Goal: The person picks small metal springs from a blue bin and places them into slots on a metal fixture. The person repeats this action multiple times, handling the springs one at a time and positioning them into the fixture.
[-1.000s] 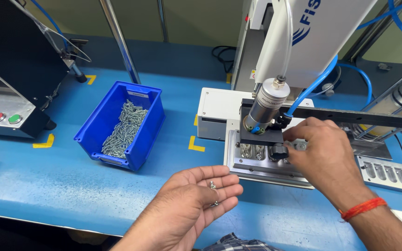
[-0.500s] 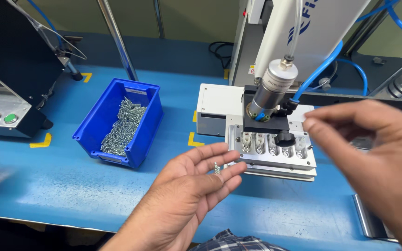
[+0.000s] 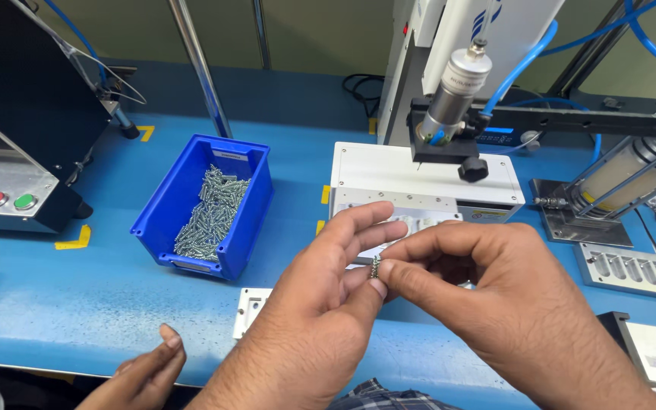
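A single head-worn camera looks forward and steeply down from just above the blue work surface [image 3: 55,319]. It sits close to the person's two hands, which fill the lower frame, with a white machine base [image 3: 419,178] beyond.

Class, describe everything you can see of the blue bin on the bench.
The blue bin is an open-topped, rectangular tray that looks like plastic, with a small pale label on its far wall. It sits flat and slightly skewed on the blue bench, left of the white machine base. A heap of small silvery screws lies inside. No hand touches it.
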